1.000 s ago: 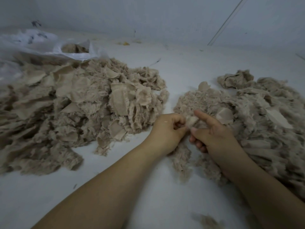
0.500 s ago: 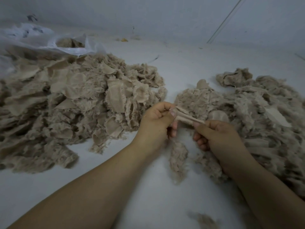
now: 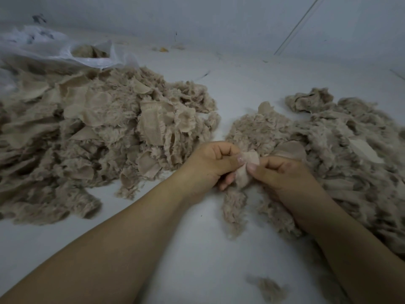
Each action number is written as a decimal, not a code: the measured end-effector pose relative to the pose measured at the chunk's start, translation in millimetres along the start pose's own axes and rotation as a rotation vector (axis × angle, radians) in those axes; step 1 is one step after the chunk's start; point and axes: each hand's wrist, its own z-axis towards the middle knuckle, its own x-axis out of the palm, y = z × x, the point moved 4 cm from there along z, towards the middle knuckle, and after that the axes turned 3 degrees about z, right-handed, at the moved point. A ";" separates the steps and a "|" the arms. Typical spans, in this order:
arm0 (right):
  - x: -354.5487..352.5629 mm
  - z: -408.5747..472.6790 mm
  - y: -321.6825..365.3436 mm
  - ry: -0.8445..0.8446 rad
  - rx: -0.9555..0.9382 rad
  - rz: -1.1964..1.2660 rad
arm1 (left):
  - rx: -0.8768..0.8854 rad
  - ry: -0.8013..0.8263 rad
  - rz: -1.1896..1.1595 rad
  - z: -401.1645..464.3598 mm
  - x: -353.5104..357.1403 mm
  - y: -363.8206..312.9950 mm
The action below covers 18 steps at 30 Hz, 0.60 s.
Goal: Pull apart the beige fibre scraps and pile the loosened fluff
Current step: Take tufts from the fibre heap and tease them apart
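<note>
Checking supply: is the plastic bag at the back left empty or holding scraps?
Holding some: beige scraps show through the plastic bag's open mouth; how full, cannot tell.

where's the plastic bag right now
In the head view the plastic bag lies far left, behind the big scrap pile, near the wall.

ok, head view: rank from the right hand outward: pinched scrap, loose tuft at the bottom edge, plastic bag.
From the right hand:
1. pinched scrap, held in its fingertips, shared with the left hand.
2. loose tuft, on the near floor below.
3. plastic bag, far left, behind the big pile.
</note>
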 end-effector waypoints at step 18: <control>-10.3 -4.0 5.3 -0.251 -0.010 0.111 | -0.035 0.170 -0.244 -2.9 -8.1 -1.3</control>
